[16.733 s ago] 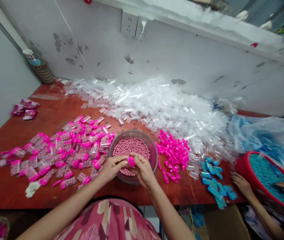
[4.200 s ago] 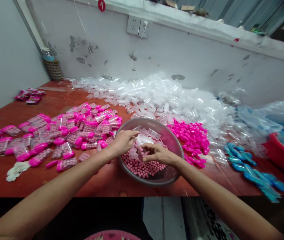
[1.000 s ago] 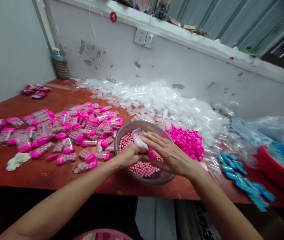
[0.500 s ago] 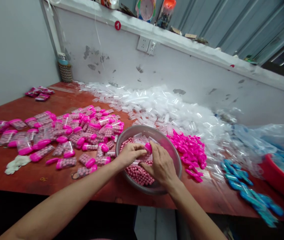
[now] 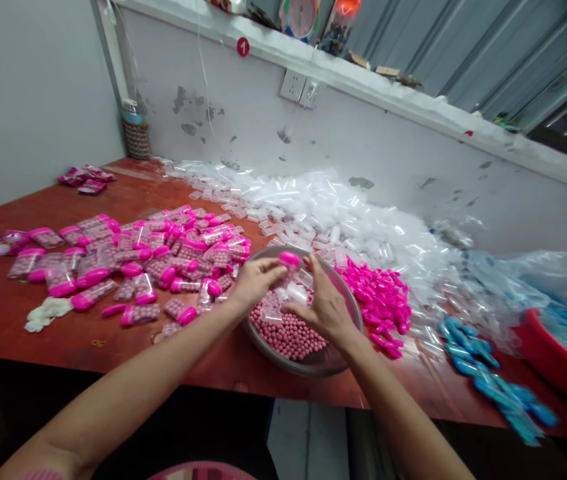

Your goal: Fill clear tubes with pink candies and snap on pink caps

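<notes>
My left hand (image 5: 259,283) pinches a small clear container with a pink cap (image 5: 289,260) above the metal bowl (image 5: 356,327). Fingers apart, my right hand (image 5: 327,303) hovers over the bowl's right side, just off the capped container. Pink balls (image 5: 290,337) fill the bottom of the bowl, and several clear empty containers (image 5: 270,313) lie on top of them. To the left spreads a heap of filled, pink-capped containers (image 5: 130,257). Right of the bowl is a pile of loose pink caps (image 5: 380,300).
A long mound of clear empty containers (image 5: 343,203) runs along the wall. Blue pieces (image 5: 488,373) and a red basin (image 5: 558,353) stand at the right. White cloth-like material (image 5: 48,313) lies front left; pink packets (image 5: 86,179) and a woven holder (image 5: 136,139) sit at the back left.
My right hand has come off the pink cap and its fingers have spread. My left hand has lifted the capped container slightly. The whole view has shifted a little.
</notes>
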The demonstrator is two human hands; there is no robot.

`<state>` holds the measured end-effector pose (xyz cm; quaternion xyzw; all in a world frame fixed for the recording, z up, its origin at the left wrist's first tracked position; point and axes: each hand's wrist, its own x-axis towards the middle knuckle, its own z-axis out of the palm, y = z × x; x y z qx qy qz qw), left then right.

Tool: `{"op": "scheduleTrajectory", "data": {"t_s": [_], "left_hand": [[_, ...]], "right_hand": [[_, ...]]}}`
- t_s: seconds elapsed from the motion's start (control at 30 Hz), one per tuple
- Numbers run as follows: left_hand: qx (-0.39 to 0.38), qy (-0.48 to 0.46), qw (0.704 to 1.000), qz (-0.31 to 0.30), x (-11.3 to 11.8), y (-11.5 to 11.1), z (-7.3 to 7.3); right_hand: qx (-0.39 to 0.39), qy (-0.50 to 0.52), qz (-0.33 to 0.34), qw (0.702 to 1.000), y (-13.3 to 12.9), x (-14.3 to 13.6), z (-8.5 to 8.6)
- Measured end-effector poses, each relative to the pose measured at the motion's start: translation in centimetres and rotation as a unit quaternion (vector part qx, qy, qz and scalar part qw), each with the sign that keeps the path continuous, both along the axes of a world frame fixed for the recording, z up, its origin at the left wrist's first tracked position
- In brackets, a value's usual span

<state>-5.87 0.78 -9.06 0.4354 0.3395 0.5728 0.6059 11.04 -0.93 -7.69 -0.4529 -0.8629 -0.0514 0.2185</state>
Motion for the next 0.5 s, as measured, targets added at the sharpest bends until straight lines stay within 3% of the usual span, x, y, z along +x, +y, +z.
{"op": "scheduleTrajectory", "data": {"t_s": [0.13,0.23,0.33,0.5], "left_hand": [[0.064,0.097,0.982,0.146,-5.1,3.0,1.9],[0.103,0.214,0.947,0.216,-7.5,3.4,1.8],[0.131,0.290,0.931,0.178,-7.1,1.5,0.6],[0.159,0.308,0.932,0.103,-3.9,-1.7,-1.0]], "right_hand": [[-0.083,-0.075,0.006,0.994,1.2,0.9,0.2],[-0.133,-0.171,0.049,0.975,1.6,0.6,-0.8],[-0.153,-0.232,0.105,0.955,1.7,-0.6,-2.1],[-0.167,-0.260,0.125,0.943,1.9,-2.1,-3.7]]}}
